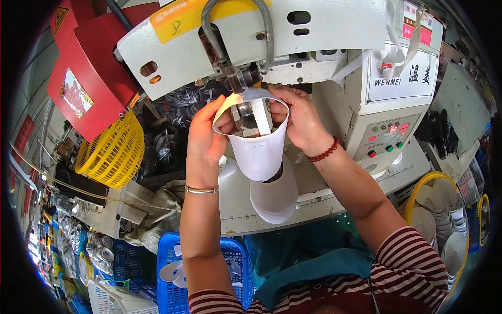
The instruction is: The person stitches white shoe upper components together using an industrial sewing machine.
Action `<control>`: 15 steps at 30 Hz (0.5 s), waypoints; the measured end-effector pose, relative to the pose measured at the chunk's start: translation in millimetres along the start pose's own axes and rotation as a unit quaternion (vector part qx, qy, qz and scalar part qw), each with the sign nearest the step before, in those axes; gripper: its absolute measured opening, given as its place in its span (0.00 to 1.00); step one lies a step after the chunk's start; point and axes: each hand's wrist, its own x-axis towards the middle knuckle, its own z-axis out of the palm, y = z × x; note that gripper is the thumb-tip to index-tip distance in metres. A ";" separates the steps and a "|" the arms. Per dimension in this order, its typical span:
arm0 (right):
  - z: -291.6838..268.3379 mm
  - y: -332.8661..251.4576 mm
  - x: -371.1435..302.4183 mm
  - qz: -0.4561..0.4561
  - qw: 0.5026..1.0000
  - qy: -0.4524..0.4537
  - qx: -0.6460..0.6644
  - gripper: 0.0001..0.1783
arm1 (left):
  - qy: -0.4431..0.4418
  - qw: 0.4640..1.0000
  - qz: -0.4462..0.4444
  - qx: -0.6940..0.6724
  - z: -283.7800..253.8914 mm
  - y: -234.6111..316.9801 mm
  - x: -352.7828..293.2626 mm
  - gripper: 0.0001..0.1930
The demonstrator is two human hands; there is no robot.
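With my left hand (208,131) and my right hand (299,118) I hold a white shoe upper (260,157) by its far rim, one hand on each side. Fingers of both hands curl round the edge, and some are hidden inside it. The upper forms an open loop around a metal and white machine part (253,116). Its far edge lies under the machine head (240,78), close to my fingertips. Just below it, a stack of similar white pieces (273,201) rests at the near edge of the machine table (235,209).
A control box (387,133) with lit digits and buttons stands to the right. At left hangs a yellow basket (117,152) beside a red machine housing (94,78). A blue basket (167,261) with white cut pieces sits below; a yellow-rimmed basket (413,201) at right holds stacked white pieces.
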 end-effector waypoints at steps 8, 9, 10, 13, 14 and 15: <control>-9.7 10.2 -2.2 0.044 0.997 0.045 -0.043 0.10 | 0.168 0.986 0.009 0.006 -1.1 -17.1 3.4 0.11; -14.0 12.8 -1.5 0.048 0.997 0.040 -0.053 0.11 | 0.169 0.986 0.009 0.005 -5.9 -20.1 1.9 0.11; -17.6 14.8 -1.9 0.053 0.996 0.035 -0.062 0.12 | 0.142 0.989 -0.009 -0.028 -11.6 -23.0 -1.1 0.11; -23.6 23.0 -6.0 0.047 0.987 0.094 -0.122 0.13 | 0.183 0.982 -0.015 -0.048 10.5 -33.4 -14.8 0.10; -27.3 25.0 -7.5 0.050 0.987 0.094 -0.123 0.13 | 0.248 0.968 -0.006 -0.035 17.7 -37.7 -18.8 0.11; -27.1 30.6 -11.7 0.036 0.978 0.078 -0.189 0.14 | 0.163 0.985 0.004 -0.051 9.1 -34.3 -30.6 0.13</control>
